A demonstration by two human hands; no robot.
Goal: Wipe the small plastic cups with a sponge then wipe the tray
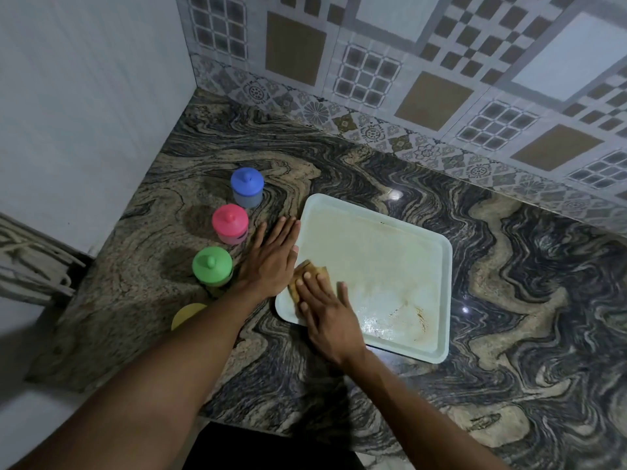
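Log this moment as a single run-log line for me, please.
stage: tray wipe | right hand: presses sponge on tray, near-left corner | left hand: flat beside tray's left rim | cups: left of tray

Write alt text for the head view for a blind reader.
A right hand presses a brown sponge flat on the near-left corner of a stained pale tray while the left hand lies flat at its left rim. A blue cup, pink cup, green cup and half-hidden yellow cup stand on the stone counter beside it.
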